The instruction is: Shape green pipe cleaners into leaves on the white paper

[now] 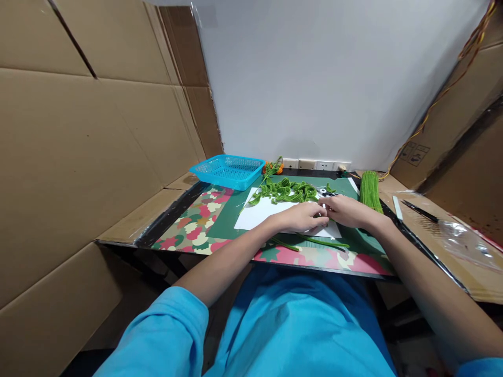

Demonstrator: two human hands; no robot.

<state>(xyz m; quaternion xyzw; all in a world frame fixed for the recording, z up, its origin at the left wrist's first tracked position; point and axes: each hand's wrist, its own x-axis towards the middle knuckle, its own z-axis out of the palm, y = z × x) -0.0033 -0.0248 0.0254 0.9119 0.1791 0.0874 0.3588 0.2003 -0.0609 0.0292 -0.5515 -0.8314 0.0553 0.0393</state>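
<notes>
On paper (257,214), curls (285,190) beyond left hand (303,217).

The curled strips (288,190) are vivid leaf green against a plain white sheet (255,220). Under it lies a dark green mat (222,224); the tabletop (192,226) shows camouflage blotches of pinkish red, cream, olive and green. Far left, the basket (247,181) is bright blue, beside an orange flower (279,168). The right-hand bundle (370,191) is striped green, the near clothing (291,324) sky blue.
</notes>
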